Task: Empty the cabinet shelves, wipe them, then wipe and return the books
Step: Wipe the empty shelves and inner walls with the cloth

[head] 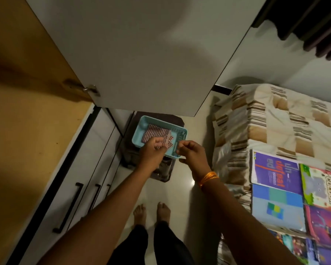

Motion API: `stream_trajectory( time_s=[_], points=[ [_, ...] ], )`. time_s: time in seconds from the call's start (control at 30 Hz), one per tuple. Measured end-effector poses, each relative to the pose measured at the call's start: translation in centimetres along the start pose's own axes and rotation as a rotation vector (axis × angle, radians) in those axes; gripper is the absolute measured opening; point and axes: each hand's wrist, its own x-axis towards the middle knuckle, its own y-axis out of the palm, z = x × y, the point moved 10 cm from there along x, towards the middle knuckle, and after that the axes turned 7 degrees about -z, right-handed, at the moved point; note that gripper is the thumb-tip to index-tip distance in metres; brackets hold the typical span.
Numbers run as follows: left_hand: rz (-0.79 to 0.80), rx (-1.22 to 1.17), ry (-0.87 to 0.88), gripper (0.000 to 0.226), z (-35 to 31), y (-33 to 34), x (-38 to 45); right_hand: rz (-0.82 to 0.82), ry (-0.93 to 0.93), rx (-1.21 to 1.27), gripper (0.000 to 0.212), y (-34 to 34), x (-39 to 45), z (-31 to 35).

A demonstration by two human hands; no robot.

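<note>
A red-and-white checked cloth (pixel 155 133) lies in a light blue plastic basket (pixel 141 125) on a dark stool (pixel 130 150). My left hand (pixel 152 150) pinches the cloth's near corner with curled fingers. My right hand (pixel 191 150), orange bangles at the wrist, hovers at the basket's near right edge with fingers curled; whether it holds anything is unclear. Several books (pixel 277 173) lie flat on the bed at the right, among them a purple one and a colouring book (pixel 321 186).
An open white cabinet door (pixel 141 54) hangs overhead, above the basket. A wooden counter (pixel 27 131) with white drawers (pixel 69 197) runs along the left. The bed with a striped patchwork cover (pixel 266 121) fills the right. My bare feet (pixel 151 211) stand on the pale floor.
</note>
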Motion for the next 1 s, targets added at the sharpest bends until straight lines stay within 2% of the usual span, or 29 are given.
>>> stream_trajectory(
  time_s=[0.23, 0.4, 0.53, 0.67, 0.77, 0.8, 0.87, 0.97, 1.0],
  points=[
    [0.01, 0.15, -0.062, 0.037, 4.3, 0.7, 8.7, 0.044, 0.123, -0.25, 0.008, 3.9, 8.4, -4.8],
    [0.012, 0.113, -0.123, 0.046, 7.8, 2.1, 15.1, 0.112, 0.074, -0.398, 0.013, 7.4, 15.1, -7.8],
    [0.014, 0.275, -0.124, 0.047, 9.8, 4.1, 19.9, 0.013, 0.136, -0.411, 0.017, 7.9, 20.1, -11.3],
    [-0.01, 0.404, -0.21, 0.053, 12.5, 5.6, 23.5, -0.099, 0.13, -0.356, 0.011, 8.4, 23.4, -13.9],
    [-0.044, 0.454, -0.243, 0.059, 13.8, 6.5, 25.4, -0.153, 0.133, -0.395, 0.031, 8.4, 24.4, -15.1],
    [-0.066, 0.449, -0.248, 0.057, 14.0, 6.7, 25.8, -0.156, 0.128, -0.409, 0.034, 8.4, 24.5, -15.1],
    [-0.091, 0.379, -0.288, 0.046, 14.2, 7.0, 26.1, -0.149, 0.128, -0.455, 0.025, 8.3, 24.8, -15.1],
    [-0.059, 0.269, -0.376, 0.029, 14.4, 7.4, 25.6, -0.124, 0.122, -0.529, 0.012, 8.4, 24.9, -14.8],
    [-0.051, 0.268, -0.39, 0.026, 14.4, 7.4, 25.3, -0.115, 0.12, -0.54, 0.014, 8.5, 24.8, -14.7]
  ],
)
